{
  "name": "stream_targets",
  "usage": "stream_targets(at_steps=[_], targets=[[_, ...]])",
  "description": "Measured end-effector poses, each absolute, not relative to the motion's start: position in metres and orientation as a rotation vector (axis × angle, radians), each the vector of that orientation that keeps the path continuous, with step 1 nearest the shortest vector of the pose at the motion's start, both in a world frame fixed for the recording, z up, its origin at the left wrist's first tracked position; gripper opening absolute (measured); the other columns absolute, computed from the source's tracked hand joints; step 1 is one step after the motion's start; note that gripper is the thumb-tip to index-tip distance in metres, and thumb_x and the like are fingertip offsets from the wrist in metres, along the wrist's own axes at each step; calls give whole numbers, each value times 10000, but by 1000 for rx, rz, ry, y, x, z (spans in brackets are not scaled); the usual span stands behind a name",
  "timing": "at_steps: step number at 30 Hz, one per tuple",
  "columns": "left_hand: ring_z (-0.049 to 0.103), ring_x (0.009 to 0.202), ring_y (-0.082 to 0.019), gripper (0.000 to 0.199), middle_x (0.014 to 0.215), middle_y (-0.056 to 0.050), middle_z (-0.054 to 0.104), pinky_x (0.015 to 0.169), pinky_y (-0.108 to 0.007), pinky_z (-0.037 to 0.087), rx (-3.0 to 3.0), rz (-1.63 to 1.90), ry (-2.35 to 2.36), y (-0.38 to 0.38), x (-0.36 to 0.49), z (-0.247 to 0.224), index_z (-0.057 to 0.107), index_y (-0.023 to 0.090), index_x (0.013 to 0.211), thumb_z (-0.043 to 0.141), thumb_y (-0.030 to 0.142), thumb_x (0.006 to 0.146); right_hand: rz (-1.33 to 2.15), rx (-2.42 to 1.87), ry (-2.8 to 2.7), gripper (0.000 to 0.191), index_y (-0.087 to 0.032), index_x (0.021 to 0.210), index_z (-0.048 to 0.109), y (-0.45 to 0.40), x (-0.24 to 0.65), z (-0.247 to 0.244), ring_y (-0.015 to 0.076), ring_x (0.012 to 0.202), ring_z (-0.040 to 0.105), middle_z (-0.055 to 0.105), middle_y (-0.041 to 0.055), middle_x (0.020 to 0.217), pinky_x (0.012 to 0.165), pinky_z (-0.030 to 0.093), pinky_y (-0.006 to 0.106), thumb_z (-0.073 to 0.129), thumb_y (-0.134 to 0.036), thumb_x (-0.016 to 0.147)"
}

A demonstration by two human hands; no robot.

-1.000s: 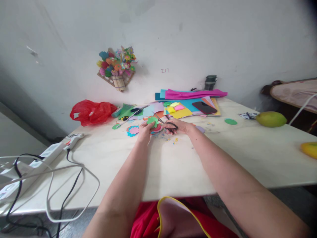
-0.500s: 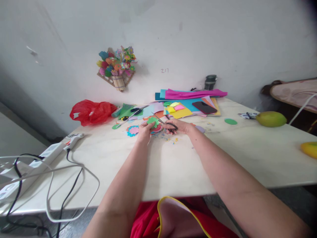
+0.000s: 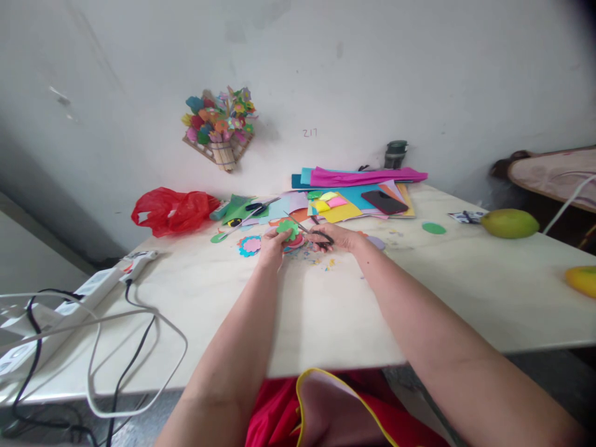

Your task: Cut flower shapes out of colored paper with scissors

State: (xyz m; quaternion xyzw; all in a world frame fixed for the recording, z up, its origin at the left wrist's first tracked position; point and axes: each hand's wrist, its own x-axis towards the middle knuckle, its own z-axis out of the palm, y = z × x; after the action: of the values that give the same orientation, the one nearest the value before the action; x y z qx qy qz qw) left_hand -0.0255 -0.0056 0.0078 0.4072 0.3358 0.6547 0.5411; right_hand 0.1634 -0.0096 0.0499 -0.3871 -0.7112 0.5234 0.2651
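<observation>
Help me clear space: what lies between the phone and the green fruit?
In the head view, a green circle and a small black-and-white item lie between the phone and the green fruit.

The left fingers (image 3: 284, 234) and right fingers (image 3: 323, 229) are bare, as are the left forearm (image 3: 228, 347) and right forearm (image 3: 419, 329) behind them. A small round spot (image 3: 367, 262) marks the right forearm, near the fingers. Well behind both sets of fingers, between the forearms, shows a bright red garment (image 3: 270, 413) in loose folds, its narrow yellow trim (image 3: 313, 371) curving around a pale, faintly pink inner side (image 3: 333, 410).
</observation>
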Motion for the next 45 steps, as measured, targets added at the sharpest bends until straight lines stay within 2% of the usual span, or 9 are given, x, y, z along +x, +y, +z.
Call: stream_targets(at_steps=[13,29,38,45], targets=[[642,610,-151,333,643,-23,679,711,-324,553,928,1564,809,-4,-25,7,690,130,628,916,247,413,1397,-1022,-1940,248,-134,703,583,-7,163,46,62,371,465,599,1,525,325,287,169,635,-299,881],[631,595,-146,320,646,-24,682,676,-314,546,928,1572,805,-4,-25,7,680,145,610,913,238,412,1358,-938,-1980,310,-152,694,563,-1,164,37,71,390,462,566,-16,513,342,263,192,661,-416,825],[634,597,-145,369,643,-19,688,668,-309,560,915,1583,808,-6,-23,9,682,152,586,930,284,349,1347,-906,-1988,313,-153,691,560,1,165,34,70,393,463,556,-19,506,344,256,186,656,-426,811],[658,629,-173,373,665,-35,693,726,-352,569,913,1582,805,-8,-23,12,685,144,619,932,290,380,1350,-911,-1985,314,-151,699,571,0,165,35,68,389,458,550,-21,507,340,238,190,671,-428,808]])
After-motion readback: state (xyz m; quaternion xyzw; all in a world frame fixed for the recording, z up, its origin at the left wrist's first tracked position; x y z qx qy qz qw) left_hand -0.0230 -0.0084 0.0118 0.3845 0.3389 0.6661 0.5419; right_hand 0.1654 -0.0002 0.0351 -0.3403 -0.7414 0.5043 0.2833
